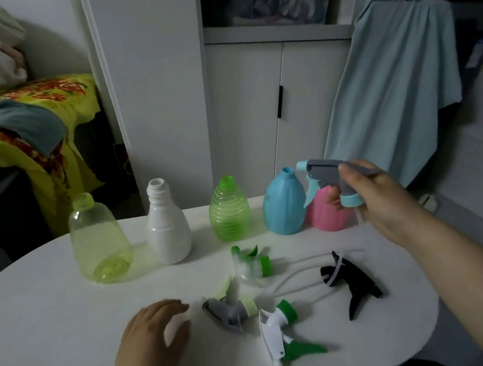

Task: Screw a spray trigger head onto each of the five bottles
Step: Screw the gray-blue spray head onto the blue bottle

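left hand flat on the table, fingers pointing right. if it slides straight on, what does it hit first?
Most likely the grey spray trigger head with the pale green collar, lying just past the left hand fingertips on the white table. The white-and-green trigger head lies further right and nearer the camera.

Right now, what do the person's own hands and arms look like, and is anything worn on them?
Both are bare. The left hand and the right hand show no glove, ring or watch, and no sleeve covers either forearm as far as the picture shows. The fingernails look short and unpainted, though the dim light makes fine detail hard to tell.
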